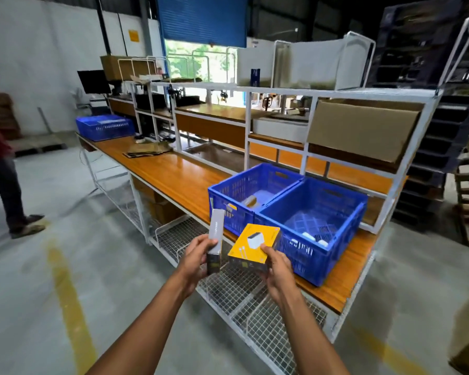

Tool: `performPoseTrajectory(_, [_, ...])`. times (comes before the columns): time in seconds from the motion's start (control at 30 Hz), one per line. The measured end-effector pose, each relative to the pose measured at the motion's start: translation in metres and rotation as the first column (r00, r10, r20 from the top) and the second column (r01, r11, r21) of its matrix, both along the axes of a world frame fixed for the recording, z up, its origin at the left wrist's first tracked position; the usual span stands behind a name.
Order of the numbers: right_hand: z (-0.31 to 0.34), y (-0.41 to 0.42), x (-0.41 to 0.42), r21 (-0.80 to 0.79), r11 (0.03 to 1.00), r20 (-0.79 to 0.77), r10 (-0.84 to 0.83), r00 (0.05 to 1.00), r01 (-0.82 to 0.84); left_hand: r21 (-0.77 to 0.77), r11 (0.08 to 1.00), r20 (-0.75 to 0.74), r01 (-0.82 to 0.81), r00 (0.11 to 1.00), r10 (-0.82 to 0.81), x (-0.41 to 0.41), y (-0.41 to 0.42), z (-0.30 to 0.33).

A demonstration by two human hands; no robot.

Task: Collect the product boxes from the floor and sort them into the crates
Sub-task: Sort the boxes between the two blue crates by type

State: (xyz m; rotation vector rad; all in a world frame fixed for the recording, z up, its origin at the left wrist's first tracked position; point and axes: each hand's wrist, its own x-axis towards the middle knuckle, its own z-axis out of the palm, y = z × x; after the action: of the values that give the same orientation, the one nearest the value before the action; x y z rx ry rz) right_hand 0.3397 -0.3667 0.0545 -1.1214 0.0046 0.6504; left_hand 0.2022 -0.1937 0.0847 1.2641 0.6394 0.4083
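Observation:
My left hand point(194, 257) grips a tall grey box point(216, 234), held upright on its narrow end. My right hand point(276, 266) holds a yellow box point(255, 243) with a white charger pictured on its top. Both boxes hover just in front of the workbench edge. Two blue crates stand side by side on the bench beyond them. The left crate point(229, 190) holds a pale box and a yellow-marked one. Inside the right crate point(339, 228) lie small white boxes near its front wall.
The wooden workbench point(173, 171) carries a white shelf frame point(247, 125) with a cardboard box point(363, 128) in it. A third blue crate point(104, 127) sits at the far end. Wire racks point(255, 307) run beneath. A person point(0, 169) stands on the left; pallets point(444, 104) rise on the right.

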Motion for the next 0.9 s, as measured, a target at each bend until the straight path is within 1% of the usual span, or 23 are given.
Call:
performPoseTrajectory(0.17, [0.013, 0.052, 0.060, -0.056, 0.997, 0.087, -0.047, 0.995, 0.052, 0.032, 0.995, 0.008, 0.092, 0.996, -0.092, 0.072, 0.054, 0.012])
performPoseTrajectory(0.27, [0.022, 0.082, 0.097, -0.085, 0.986, 0.132, -0.129, 0.983, 0.141, 0.051, 0.989, 0.012, 0.142, 0.990, -0.143, 0.123, 0.090, 0.019])
performPoseTrajectory(0.37, [0.029, 0.117, 0.137, -0.116, 0.968, 0.211, -0.193, 0.958, 0.221, 0.075, 0.976, 0.023, 0.203, 0.978, -0.205, 0.179, 0.128, 0.026])
performPoseTrajectory(0.43, [0.032, 0.142, 0.165, -0.138, 0.953, 0.266, -0.228, 0.936, 0.271, 0.086, 0.967, 0.026, 0.239, 0.970, -0.242, 0.217, 0.155, 0.027])
performPoseTrajectory(0.5, [0.033, 0.172, 0.192, -0.198, 0.923, 0.322, -0.258, 0.911, 0.331, 0.101, 0.957, 0.015, 0.272, 0.961, -0.275, 0.257, 0.183, 0.027])
performPoseTrajectory(0.57, [0.030, 0.202, 0.224, -0.259, 0.886, 0.344, -0.287, 0.894, 0.384, 0.112, 0.944, 0.011, 0.310, 0.950, -0.313, 0.298, 0.208, 0.026])
performPoseTrajectory(0.63, [0.014, 0.227, 0.264, -0.326, 0.843, 0.347, -0.313, 0.884, 0.427, 0.147, 0.928, -0.027, 0.341, 0.940, -0.341, 0.334, 0.230, 0.025])
performPoseTrajectory(0.73, [-0.005, 0.261, 0.313, -0.444, 0.779, 0.341, -0.310, 0.888, 0.442, 0.223, 0.888, -0.109, 0.401, 0.916, -0.387, 0.387, 0.263, 0.017])
performPoseTrajectory(0.8, [-0.005, 0.277, 0.323, -0.520, 0.725, 0.338, -0.311, 0.888, 0.451, 0.269, 0.860, -0.180, 0.434, 0.900, -0.398, 0.413, 0.277, 0.009])
performPoseTrajectory(0.9, [0.000, 0.294, 0.325, -0.641, 0.631, 0.348, -0.267, 0.899, 0.436, 0.303, 0.810, -0.318, 0.502, 0.855, -0.410, 0.447, 0.294, -0.013])
